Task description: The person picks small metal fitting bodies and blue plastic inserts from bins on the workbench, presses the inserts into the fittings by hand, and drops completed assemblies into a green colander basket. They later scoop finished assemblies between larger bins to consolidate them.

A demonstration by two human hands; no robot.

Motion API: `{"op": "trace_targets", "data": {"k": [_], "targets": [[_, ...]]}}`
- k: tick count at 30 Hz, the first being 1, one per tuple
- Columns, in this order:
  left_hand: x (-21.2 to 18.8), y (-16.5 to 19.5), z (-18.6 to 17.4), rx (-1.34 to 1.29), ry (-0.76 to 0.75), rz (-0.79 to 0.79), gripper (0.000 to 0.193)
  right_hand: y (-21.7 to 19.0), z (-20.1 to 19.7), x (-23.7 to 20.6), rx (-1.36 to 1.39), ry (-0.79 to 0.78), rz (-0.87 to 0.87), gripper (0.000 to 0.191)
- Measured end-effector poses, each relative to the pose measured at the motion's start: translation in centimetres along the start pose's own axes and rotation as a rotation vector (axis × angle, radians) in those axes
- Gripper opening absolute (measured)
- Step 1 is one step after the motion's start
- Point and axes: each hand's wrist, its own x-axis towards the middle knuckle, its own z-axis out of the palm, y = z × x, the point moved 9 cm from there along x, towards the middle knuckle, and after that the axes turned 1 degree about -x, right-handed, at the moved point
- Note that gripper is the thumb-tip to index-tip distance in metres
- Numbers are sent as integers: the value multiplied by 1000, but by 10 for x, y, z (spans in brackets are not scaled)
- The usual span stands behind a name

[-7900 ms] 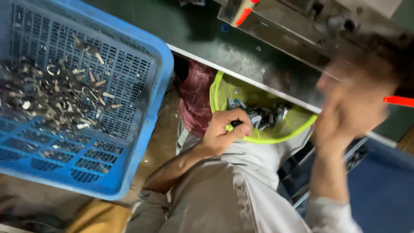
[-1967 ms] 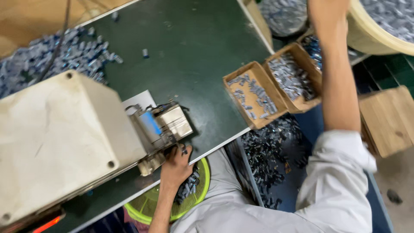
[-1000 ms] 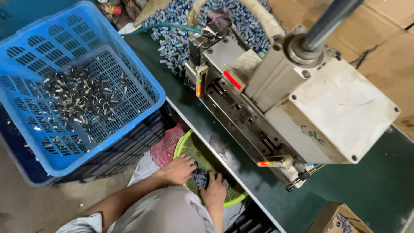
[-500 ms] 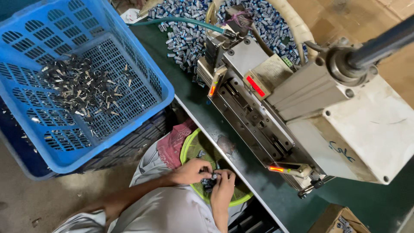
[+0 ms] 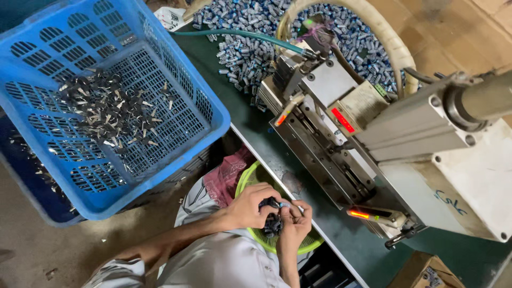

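Green covers the worktop (image 5: 250,120), which runs from the top of the view down to the lower right. On it stands the largest thing here — a grey and cream metal machine (image 5: 405,144) with two lit orange-red lamps and a thick cylinder on its right side. A green hose (image 5: 234,35) leads to the machine's far end. Behind it lies a heap of small blue-grey metal parts (image 5: 245,53), partly ringed by a cream hoop (image 5: 384,37).

At the left a blue plastic crate (image 5: 176,101) sits tilted, its slotted floor strewn with small dark metal pieces (image 5: 106,109).

Below the worktop's edge a yellow-green bowl (image 5: 250,178) rests in the person's lap, beside a pink cloth (image 5: 226,178). Both hands meet over the bowl. The left hand (image 5: 250,205) curls its grip around a clump of small dark parts (image 5: 273,224) — some lie in the bowl just under the fingers. The right hand (image 5: 296,221) pinches narrowly at the same clump, fingertips touching the left hand's.

A brown cardboard box (image 5: 426,269) shows at the lower right corner.
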Motion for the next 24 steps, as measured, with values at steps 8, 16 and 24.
{"op": "trace_targets", "data": {"k": [8, 16, 24], "targets": [[5, 1, 0, 127, -35, 152, 24, 16, -8, 8, 58, 74, -27, 18], [-20, -114, 44, -678, -109, -779, 13, -12, 10, -6, -133, 85, -229, 28], [-9, -72, 19, -276, -10, -305, 23, 10, -9, -5, -240, 115, -150, 20]]}}
